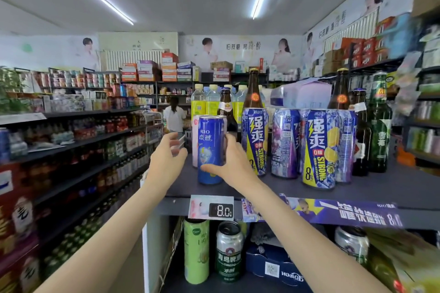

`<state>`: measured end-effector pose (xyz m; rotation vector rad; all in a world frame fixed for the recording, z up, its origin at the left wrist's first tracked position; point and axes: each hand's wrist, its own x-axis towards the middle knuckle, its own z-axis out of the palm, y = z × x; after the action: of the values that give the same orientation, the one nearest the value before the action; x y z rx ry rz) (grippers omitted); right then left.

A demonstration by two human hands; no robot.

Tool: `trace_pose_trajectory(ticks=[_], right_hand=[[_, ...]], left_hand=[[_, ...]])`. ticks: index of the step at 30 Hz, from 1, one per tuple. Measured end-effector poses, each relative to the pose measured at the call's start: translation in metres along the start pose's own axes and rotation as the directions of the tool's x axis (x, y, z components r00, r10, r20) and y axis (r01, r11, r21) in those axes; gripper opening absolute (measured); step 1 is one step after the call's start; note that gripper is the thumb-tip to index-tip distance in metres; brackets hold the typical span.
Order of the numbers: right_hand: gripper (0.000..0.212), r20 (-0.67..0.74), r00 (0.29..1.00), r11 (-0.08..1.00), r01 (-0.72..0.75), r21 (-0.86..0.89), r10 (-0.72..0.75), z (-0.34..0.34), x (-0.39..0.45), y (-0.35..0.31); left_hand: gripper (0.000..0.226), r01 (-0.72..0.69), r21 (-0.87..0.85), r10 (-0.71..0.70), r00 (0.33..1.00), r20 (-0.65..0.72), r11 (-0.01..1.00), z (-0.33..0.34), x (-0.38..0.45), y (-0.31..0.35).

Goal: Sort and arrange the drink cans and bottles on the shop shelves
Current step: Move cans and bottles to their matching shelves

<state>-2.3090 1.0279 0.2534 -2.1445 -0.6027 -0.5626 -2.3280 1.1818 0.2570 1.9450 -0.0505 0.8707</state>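
Shop shelf [371,188] bears cans; right hand [232,162] grips blue can [210,150].

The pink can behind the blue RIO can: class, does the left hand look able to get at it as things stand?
Probably yes. The left hand is open beside the pink can, whose left side is exposed. The blue can only blocks its front, and the right hand holds that.

A person in a white top [174,116] stands mid-frame in the far aisle (back turned). Stacked cartons [152,71] top the rear shelving; two ceiling strip lights [112,7] glow above.
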Motion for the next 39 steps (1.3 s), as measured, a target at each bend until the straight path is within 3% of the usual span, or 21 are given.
trace_pose_trajectory(ticks=[3,6,9,12,16,23,27,30,33,39], right_hand=[[0.072,-0.111,0.994,1.0,0.02,-0.007,-0.021,-0.038,0.0,-0.012],[0.054,-0.201,0.977,0.998,0.069,-0.006,-0.068,-0.08,0.021,-0.023],[0.048,-0.151,0.984,0.988,0.074,-0.139,-0.095,-0.108,0.06,-0.026],[0.053,-0.094,0.993,0.965,0.042,-0.259,-0.068,-0.136,0.096,-0.021],[0.065,-0.027,0.999,0.954,0.025,-0.299,-0.035,-0.168,0.131,-0.008],[0.087,0.099,0.995,0.923,0.012,-0.385,0.028,-0.173,0.196,0.003],[0.09,0.135,0.989,0.907,0.003,-0.421,0.06,-0.168,0.225,0.007],[0.092,0.157,0.985,0.864,0.022,-0.503,0.066,-0.15,0.235,0.012],[0.094,0.151,0.986,0.855,0.013,-0.519,0.076,-0.141,0.24,0.016],[0.084,0.161,0.984,0.848,0.023,-0.53,0.073,-0.154,0.239,0.02]], left_hand=[[0.037,-0.079,-0.097,0.08,0.997,0.003,0.992,0.001,0.009,0.018],[0.03,-0.106,-0.195,0.13,0.985,0.115,0.975,0.005,0.027,0.041],[0.033,-0.168,0.02,0.161,0.967,0.196,0.986,0.013,0.053,0.065],[0.043,-0.208,0.171,0.164,0.956,0.245,0.963,0.024,0.08,0.089],[0.057,-0.23,0.225,0.154,0.938,0.309,0.947,0.041,0.114,0.106],[0.085,-0.221,0.405,0.017,0.893,0.449,0.888,0.072,0.165,0.103],[0.064,-0.252,0.459,-0.026,0.855,0.517,0.852,0.083,0.182,0.099],[0.047,-0.173,0.394,-0.071,0.843,0.533,0.903,0.087,0.185,0.094],[0.045,-0.098,0.309,-0.097,0.822,0.56,0.946,0.086,0.182,0.09],[0.042,-0.043,0.195,-0.059,0.87,0.489,0.98,0.083,0.178,0.088]])
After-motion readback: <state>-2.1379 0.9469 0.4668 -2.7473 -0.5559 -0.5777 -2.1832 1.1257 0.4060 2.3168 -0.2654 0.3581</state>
